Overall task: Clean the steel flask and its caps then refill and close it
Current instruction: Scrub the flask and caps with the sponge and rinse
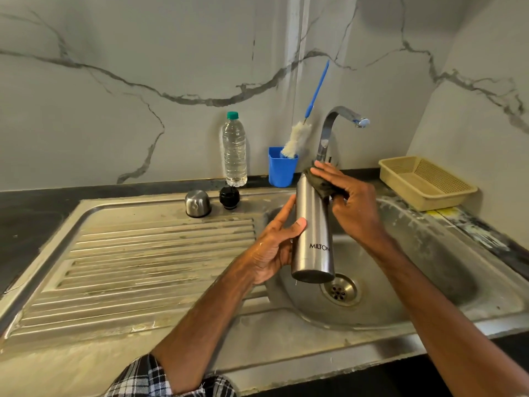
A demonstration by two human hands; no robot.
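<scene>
The steel flask [313,233] stands upright in the air over the sink bowl [415,282], with no cap on it. My left hand [276,245] grips its body from the left. My right hand [349,202] presses a dark scrub pad [320,183] against the flask's top and shoulder, hiding the mouth. The steel outer cap [197,203] and the black inner cap [229,197] sit side by side at the back of the drainboard [143,267]. A clear plastic water bottle [234,150] with a green lid stands behind them.
The tap [337,124] rises behind the flask with its spout pointing right; no water runs. A blue cup [281,167] holds a white bottle brush [297,138] with a blue handle. A beige plastic basket [426,183] sits on the counter at the right. The drain [340,289] lies below the flask.
</scene>
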